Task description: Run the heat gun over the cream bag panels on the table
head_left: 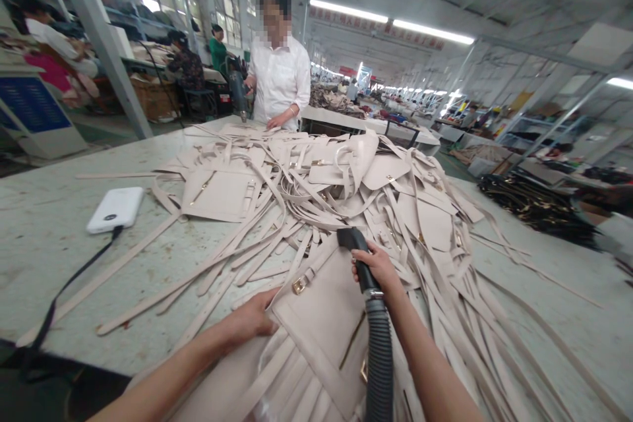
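Right hand (378, 268), grip clamped on black hose nozzle (357, 247), tip over beige bag panel (321, 316) at near table (44, 231) edge. Left hand (252, 320) flat, fingers apart, pinning panel. Large heap of panels and straps (346, 178) behind appears unworked; most left.

Hidden and cut-off parts at the worktable

The ribbed hose (380, 369) is cut off by the bottom edge, as are both forearms. The nozzle (357, 252) is partly covered by the right hand (378, 268). The tool (238, 93) held by the co-worker (279, 72) cannot be identified.
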`<state>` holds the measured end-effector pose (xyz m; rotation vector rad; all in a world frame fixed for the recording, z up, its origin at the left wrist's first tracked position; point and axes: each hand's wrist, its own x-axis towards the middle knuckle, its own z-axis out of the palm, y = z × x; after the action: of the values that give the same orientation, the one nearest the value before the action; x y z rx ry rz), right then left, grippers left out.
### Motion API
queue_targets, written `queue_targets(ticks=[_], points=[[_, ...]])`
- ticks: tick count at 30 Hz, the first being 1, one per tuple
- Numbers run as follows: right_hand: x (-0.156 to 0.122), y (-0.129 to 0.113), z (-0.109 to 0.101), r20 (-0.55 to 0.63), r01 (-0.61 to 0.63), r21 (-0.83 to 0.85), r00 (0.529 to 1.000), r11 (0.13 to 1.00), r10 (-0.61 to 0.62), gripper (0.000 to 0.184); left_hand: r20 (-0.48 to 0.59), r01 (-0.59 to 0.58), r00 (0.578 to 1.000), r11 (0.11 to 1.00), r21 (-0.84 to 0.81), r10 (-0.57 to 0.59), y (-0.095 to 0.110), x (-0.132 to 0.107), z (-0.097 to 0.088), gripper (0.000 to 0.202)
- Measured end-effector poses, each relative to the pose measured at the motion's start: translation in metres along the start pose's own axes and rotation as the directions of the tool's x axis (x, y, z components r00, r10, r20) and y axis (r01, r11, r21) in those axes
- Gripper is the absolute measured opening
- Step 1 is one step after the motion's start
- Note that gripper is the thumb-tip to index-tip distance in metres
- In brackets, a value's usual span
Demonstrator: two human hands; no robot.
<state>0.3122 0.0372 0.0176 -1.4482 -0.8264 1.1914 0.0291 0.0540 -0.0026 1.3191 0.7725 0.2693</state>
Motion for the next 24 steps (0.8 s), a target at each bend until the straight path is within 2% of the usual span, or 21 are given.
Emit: queue_targets(ticks=[4, 7, 10, 13, 18, 21, 24], points=[[-0.046, -0.008, -0.035, -0.108, 0.021, 0.006, 0.994, 1.000, -0.021, 0.046, -0.108, 0.027, 0.993, 0.996, -0.082, -0.036, 0.002, -0.025, -0.010, 0.073], [-0.090, -0.002, -0.051, -0.165, -0.022, -0.016, 0.986, 1.000, 0.019, 0.054, -0.180, 0.061, 0.981, 0.996, -0.058, -0.071, 0.002, -0.034, -0.016, 0.072], [-0.128, 0.012, -0.050, -0.160, -0.097, -0.046, 0.983, 0.994, 0.089, 0.059, -0.194, 0.053, 0.979, 0.998, -0.027, -0.057, 0.000, -0.034, -0.016, 0.072], [-0.153, 0.026, -0.040, -0.097, -0.149, -0.090, 0.985, 0.985, 0.140, 0.069, -0.193, 0.057, 0.979, 0.998, -0.034, -0.062, -0.004, -0.031, -0.014, 0.073], [-0.164, 0.024, -0.022, -0.053, -0.213, -0.146, 0.977, 0.966, 0.207, 0.081, -0.215, 0.052, 0.975, 0.999, -0.001, -0.051, -0.007, -0.029, -0.015, 0.072], [-0.158, 0.014, -0.016, -0.022, -0.207, -0.175, 0.978, 0.963, 0.206, 0.075, -0.226, 0.061, 0.973, 0.998, 0.036, -0.051, -0.006, -0.028, -0.015, 0.070], [-0.148, 0.005, -0.018, 0.073, -0.231, -0.269, 0.963, 0.935, 0.258, 0.066, -0.211, 0.056, 0.976, 0.997, 0.046, -0.045, -0.006, -0.027, -0.016, 0.069]])
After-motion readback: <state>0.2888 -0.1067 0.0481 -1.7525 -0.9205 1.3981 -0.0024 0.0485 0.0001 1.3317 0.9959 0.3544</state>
